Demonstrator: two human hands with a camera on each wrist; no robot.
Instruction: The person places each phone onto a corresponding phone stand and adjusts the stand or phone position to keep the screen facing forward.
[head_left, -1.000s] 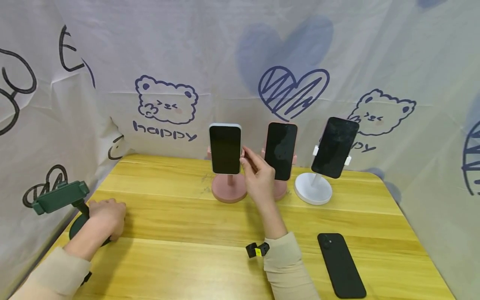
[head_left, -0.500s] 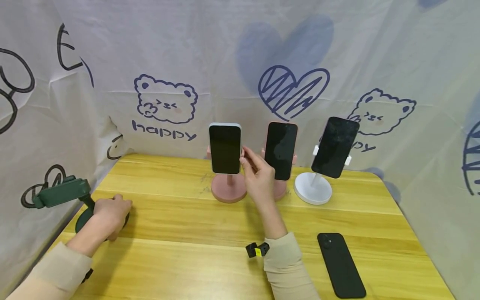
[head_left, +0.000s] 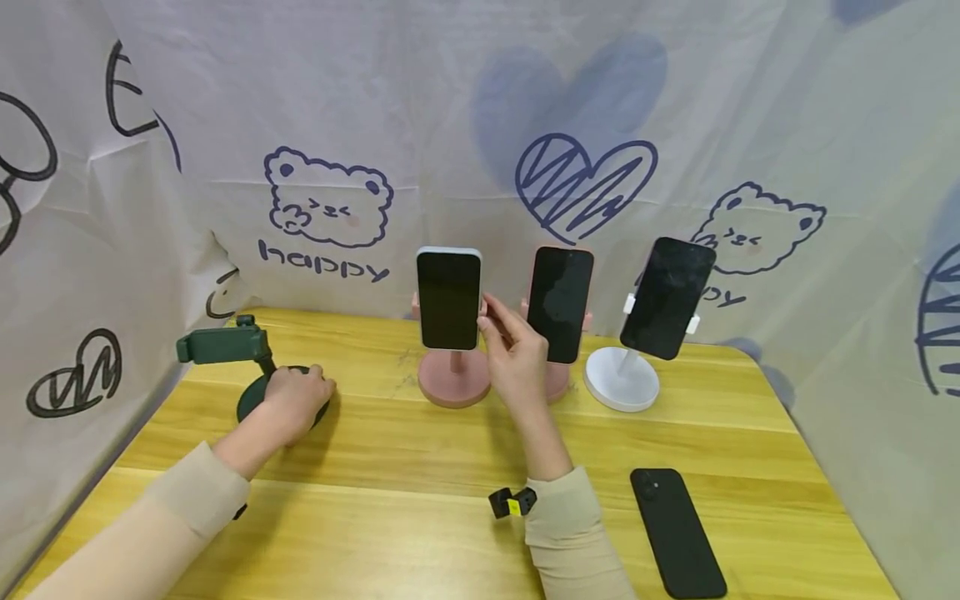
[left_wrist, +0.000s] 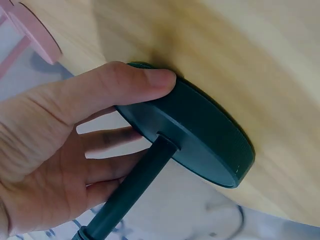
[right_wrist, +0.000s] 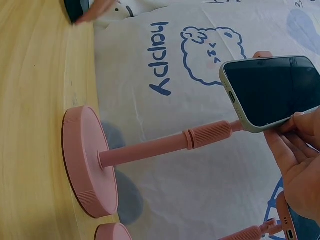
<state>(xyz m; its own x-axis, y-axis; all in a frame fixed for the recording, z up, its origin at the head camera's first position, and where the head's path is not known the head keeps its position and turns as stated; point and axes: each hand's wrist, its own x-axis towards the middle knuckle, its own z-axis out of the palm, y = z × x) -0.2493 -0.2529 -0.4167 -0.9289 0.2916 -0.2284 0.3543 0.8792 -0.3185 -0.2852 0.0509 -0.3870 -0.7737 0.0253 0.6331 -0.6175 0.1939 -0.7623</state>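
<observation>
My left hand (head_left: pixel 296 400) grips the round base of a dark green phone stand (head_left: pixel 225 344). In the left wrist view the thumb lies on the rim of that green base (left_wrist: pixel 210 127), with the fingers around its other side. The green clamp holds no phone. My right hand (head_left: pixel 517 358) pinches the right side of a pink phone stand's clamp, at the edge of a pale-framed phone (head_left: pixel 450 300). That stand's pink base (right_wrist: pixel 82 162) rests on the table. In the right wrist view the fingers hide the near clamp arm behind the phone.
A second pink stand holds a dark-screened phone (head_left: pixel 560 304). Beside it, a white stand (head_left: pixel 622 379) carries a tilted black phone (head_left: pixel 667 297). Another black phone (head_left: pixel 678 533) lies face down on the wooden table (head_left: pixel 390 517). Printed cloth (head_left: pixel 337 83) hangs behind and at the sides.
My left hand has brought the green stand rightward and farther back along the table, and its clamp has turned to face more forward. The right hand stays at the pink stand's clamp.
</observation>
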